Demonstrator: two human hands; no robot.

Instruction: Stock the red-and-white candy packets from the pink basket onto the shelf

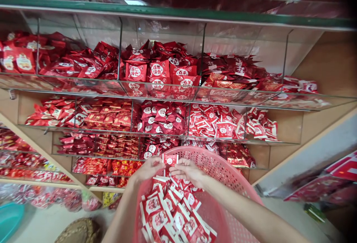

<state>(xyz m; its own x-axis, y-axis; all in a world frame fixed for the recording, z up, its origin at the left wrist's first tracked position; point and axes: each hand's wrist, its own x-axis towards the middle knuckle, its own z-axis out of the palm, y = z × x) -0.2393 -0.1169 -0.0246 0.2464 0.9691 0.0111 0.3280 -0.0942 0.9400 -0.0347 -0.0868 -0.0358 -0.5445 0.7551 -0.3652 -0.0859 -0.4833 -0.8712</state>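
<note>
Over the near part of a pink perforated plastic basket (245,180), my left hand (149,168) and my right hand (191,170) face each other. Between them is a small red candy packet (170,159) with white ends and a pale round label. My left fingers pinch its left side, and the right fingers close on its right side and lower edge. Part of another packet shows just under it. Below my hands, many similar red-and-white packets (178,219) lie heaped in the basket. What is inside the packets cannot be seen.
Beyond the basket stand glass-fronted shelves (164,135) with dividers, holding red packets (157,70) sorted by kind. A green-edged glass shelf (178,10) crosses the top. On the floor at left are a teal basin (11,219) and a round woven stool (78,231). Red packages (329,183) lie at right.
</note>
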